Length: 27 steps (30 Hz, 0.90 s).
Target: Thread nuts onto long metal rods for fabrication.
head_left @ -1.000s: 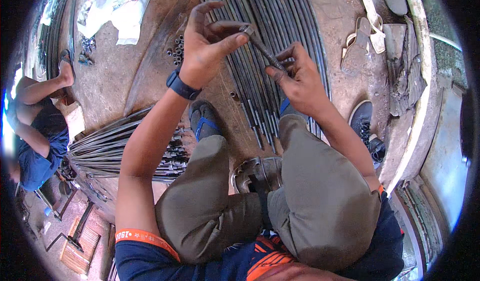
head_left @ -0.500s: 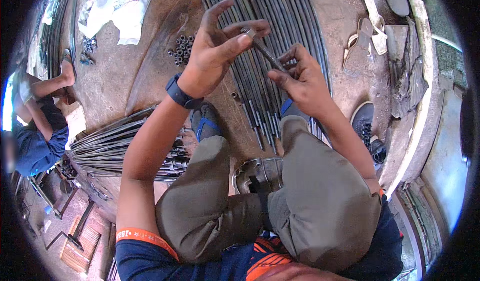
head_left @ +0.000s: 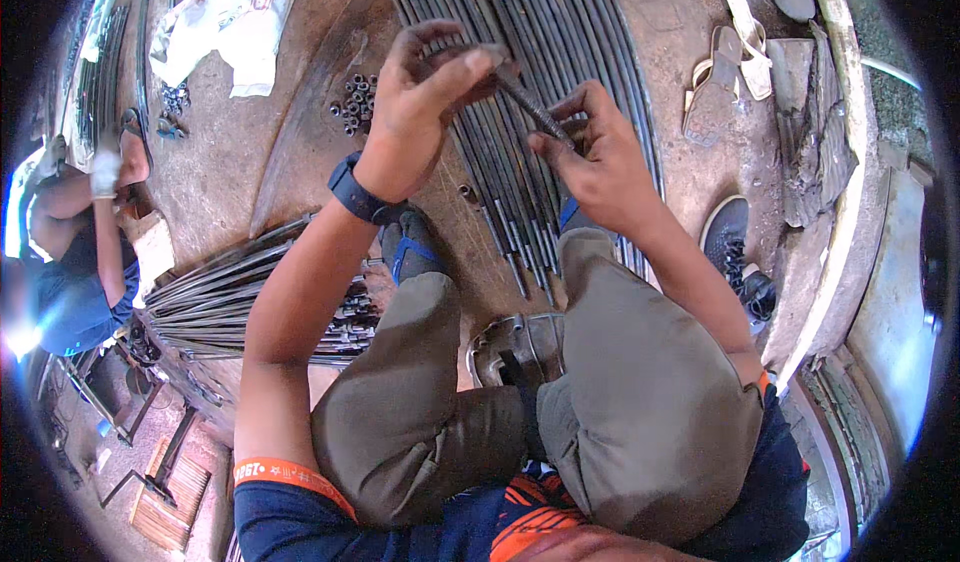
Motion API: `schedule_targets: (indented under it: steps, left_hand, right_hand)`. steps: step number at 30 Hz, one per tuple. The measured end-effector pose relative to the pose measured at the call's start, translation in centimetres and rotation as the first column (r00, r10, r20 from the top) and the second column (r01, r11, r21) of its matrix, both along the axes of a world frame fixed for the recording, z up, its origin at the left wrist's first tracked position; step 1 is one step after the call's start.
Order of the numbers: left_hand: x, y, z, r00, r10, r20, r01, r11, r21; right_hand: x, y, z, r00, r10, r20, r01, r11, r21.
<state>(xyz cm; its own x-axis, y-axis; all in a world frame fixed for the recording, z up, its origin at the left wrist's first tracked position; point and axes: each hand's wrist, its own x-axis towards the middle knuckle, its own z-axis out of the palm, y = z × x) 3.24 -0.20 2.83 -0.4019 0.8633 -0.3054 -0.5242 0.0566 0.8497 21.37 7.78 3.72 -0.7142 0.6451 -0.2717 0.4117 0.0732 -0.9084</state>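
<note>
A stained brown floor [head_left: 215, 177] fills most of the view, bending at the rim, with a pale metal panel [head_left: 890, 292] standing at the far right. Long dark rods [head_left: 570, 32] lie side by side across the middle of the floor, their threaded near ends between the person's feet. At the left edge a co-worker [head_left: 75, 302] in a dark blue shirt sits low, and beside the person's left leg a second pile [head_left: 210, 302] of rods fans out, its right-hand ends partly hidden by the left arm. A crumpled white bag [head_left: 225, 42] lies at the upper left; over on the right are a pair of sandals [head_left: 745, 47] and, nearer, a dark shoe [head_left: 725, 242]. Both hands are raised above the long rods. The left hand [head_left: 425, 92] has thumb and fingers pinched together on the upper end of a threaded rod [head_left: 535, 112], though blur hides exactly what sits under the tips. The right hand [head_left: 602, 167] is clamped on its lower end, thumb against curled fingers, so the rod slants down between them. Left of the left hand, small nuts [head_left: 357, 102] lie clustered on the floor.
</note>
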Motion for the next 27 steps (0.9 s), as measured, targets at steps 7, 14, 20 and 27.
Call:
schedule_targets:
  steps: [7, 14, 20, 27]
  left_hand:
    - [0.0, 0.3, 1.1, 0.878, -0.168, -0.448, 0.063, 0.969, -0.239]
    - [0.3, -0.1, 0.3, 0.881, -0.100, -0.462, 0.041, 0.990, -0.136]
    - [0.1, -0.3, -0.3, 0.989, -0.107, -0.101, 0.114, 0.991, 0.067]
    - [0.7, 0.3, 1.2, 0.919, -0.045, -0.392, -0.066, 0.962, -0.265]
  right_hand:
    - [0.2, 0.0, -0.4, 0.999, -0.039, -0.023, 0.040, 0.998, 0.039]
    - [0.4, 0.7, -0.6, 0.995, -0.034, -0.094, 0.040, 0.998, 0.056]
    - [0.5, 1.1, -0.4, 0.997, 0.072, -0.038, -0.081, 0.945, -0.318]
    - [0.0, 0.0, -1.1, 0.999, -0.036, -0.012, 0.038, 0.974, 0.224]
